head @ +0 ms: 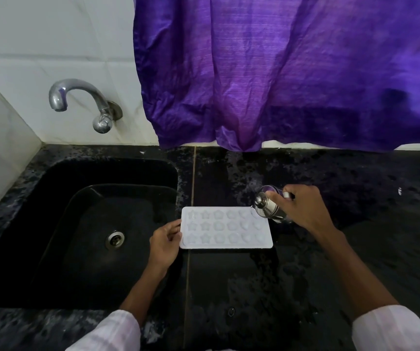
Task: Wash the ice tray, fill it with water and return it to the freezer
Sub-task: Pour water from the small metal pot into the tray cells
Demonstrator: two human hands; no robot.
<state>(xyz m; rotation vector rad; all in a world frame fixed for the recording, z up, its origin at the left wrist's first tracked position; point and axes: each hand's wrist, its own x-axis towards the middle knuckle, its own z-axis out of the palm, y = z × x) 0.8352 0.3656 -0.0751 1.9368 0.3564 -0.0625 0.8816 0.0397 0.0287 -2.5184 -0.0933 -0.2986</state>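
Observation:
A white ice tray (225, 228) with star- and flower-shaped moulds lies flat on the black granite counter (330, 249), just right of the sink. My left hand (165, 240) grips the tray's left edge. My right hand (302, 207) holds a small steel vessel (267, 207), tilted over the tray's far right corner, its mouth pointing down at the moulds. Whether water is flowing from it cannot be made out.
A black sink (51, 224) with a steel drain (114, 239) lies to the left. A chrome tap (77, 97) juts from the white tiled wall above it, not running. A purple curtain (292, 72) hangs behind the counter.

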